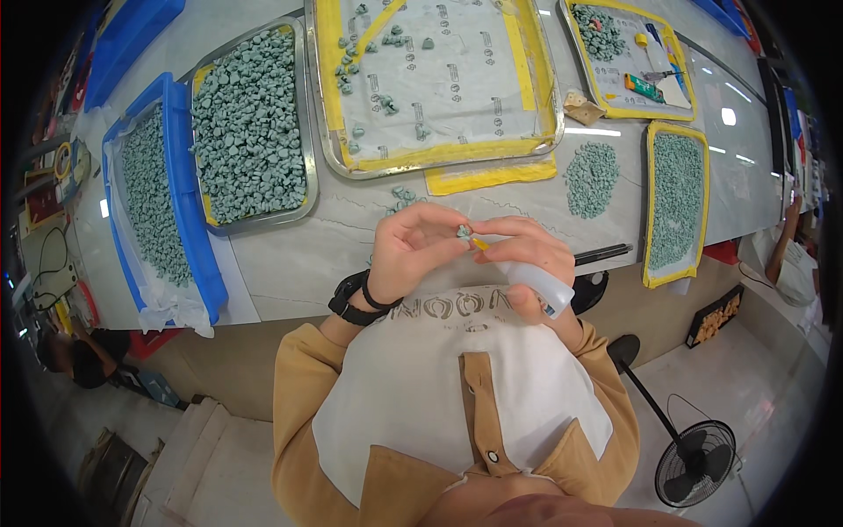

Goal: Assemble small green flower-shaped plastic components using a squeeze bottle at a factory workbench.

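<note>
My left hand (413, 250), with a black watch on its wrist, is raised at the table's near edge. Between its thumb and fingertips it pinches a small grey-green stone-like piece (464, 232). My right hand (527, 250) is wrapped round a translucent white squeeze bottle (543, 287). The bottle lies tilted, and its yellow nozzle (479, 244) points at the piece. Fingertips of both hands nearly meet there, so whether the nozzle touches it I cannot tell. Beyond my left hand, a few loose pieces (404, 195) lie on the table.
A large paper-lined tray (537, 145) holds scattered pieces ahead. Leftward stand a full metal tray (307, 189) and a blue bin (204, 263). On the right are a loose pile (592, 180), a yellow-edged tray (650, 237), a tool tray (628, 111) and tweezers-like black sticks (604, 253).
</note>
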The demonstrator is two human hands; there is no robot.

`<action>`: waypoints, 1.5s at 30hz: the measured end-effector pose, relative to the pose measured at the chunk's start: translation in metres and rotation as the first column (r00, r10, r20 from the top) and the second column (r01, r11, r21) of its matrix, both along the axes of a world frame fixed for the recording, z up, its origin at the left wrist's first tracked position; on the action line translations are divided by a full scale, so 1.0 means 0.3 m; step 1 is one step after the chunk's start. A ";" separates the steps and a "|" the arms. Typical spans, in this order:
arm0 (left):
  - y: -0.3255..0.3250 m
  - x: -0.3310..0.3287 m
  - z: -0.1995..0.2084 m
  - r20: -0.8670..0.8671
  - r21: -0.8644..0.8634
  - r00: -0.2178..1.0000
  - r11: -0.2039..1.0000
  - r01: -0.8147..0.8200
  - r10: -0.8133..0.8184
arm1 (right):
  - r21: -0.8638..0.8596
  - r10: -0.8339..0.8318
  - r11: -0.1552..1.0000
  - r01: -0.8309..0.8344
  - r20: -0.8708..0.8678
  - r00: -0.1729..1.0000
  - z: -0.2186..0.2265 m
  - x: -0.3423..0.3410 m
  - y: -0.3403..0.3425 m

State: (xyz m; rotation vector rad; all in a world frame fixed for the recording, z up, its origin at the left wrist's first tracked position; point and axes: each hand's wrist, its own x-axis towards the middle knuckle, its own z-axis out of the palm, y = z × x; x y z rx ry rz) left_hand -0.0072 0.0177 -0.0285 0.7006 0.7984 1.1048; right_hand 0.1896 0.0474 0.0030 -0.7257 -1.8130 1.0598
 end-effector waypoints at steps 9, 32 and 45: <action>0.001 0.003 0.009 0.000 0.003 1.000 1.000 0.000 0.000 | -0.123 -0.064 0.991 0.051 -0.107 0.992 0.011 -0.004 -0.022; -0.007 -0.012 -0.025 -0.015 -0.045 0.999 0.998 -0.046 0.045 | 0.223 -0.329 0.943 0.245 0.532 0.781 0.000 0.139 0.014; -0.007 -0.001 -0.011 -0.039 -0.026 0.999 1.000 0.001 -0.002 | 0.257 -0.628 0.714 0.651 0.647 0.433 -0.108 0.464 0.178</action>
